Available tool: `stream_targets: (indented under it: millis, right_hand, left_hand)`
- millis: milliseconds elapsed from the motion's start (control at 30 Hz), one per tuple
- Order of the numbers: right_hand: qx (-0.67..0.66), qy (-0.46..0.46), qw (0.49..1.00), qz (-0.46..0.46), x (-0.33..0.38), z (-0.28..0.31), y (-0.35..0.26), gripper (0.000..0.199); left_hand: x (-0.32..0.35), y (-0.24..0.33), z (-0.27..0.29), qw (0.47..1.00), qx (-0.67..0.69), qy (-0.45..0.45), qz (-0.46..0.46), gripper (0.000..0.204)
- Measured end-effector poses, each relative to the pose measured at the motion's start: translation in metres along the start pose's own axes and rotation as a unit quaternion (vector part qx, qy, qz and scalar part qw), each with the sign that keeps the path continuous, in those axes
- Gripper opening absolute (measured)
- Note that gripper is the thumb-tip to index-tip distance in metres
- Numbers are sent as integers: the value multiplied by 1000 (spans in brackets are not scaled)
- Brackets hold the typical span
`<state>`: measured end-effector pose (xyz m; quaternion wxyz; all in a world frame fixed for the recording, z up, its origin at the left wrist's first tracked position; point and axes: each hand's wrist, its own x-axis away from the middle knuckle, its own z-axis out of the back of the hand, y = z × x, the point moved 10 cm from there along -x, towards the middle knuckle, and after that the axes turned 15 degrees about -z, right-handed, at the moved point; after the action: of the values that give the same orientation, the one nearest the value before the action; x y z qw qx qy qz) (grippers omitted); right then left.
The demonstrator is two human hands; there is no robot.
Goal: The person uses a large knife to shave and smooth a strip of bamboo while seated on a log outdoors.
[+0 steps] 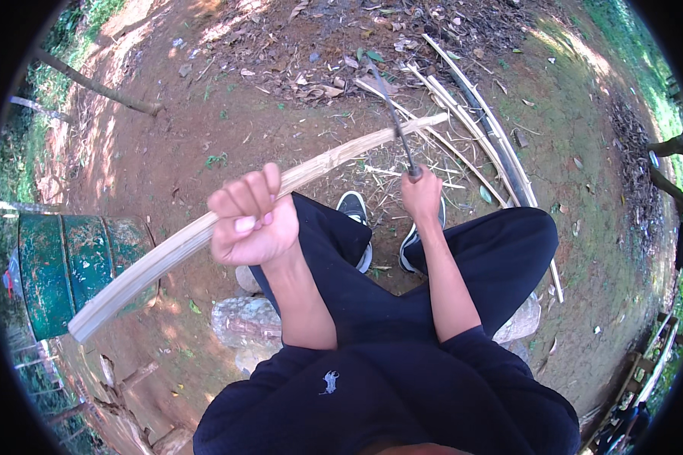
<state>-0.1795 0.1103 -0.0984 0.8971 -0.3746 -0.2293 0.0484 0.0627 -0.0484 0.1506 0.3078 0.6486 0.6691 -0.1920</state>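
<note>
A long pale split-wood strip runs slantwise across the view, its lower left end near the green drum and its far end past the blade. My left hand is closed around its middle, fingers curled and palm side showing. In my right hand, closed on the handle, is a long, thin-looking knife pointing away from me. The dark blade crosses the strip close to its far end and appears to touch it. Both hands are above my knees, the right one over the gap between my shoes.
Several long pale strips and a dark pole lie on the ground at the right. Shavings and dry leaves cover the soil ahead. A green metal drum lies at the left. Beneath me is a log.
</note>
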Motion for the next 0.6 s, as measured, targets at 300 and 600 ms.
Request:
stream_targets:
  millis: [300,600]
  right_hand:
    - [9,-15,994,105,34,1,-32,18]
    - [22,19,998,61,8,-1,-5,17]
  left_hand:
    - [-2,7,2,999,-37,-16,5,19]
    - [-10,22,9,998,-63,4,18,19]
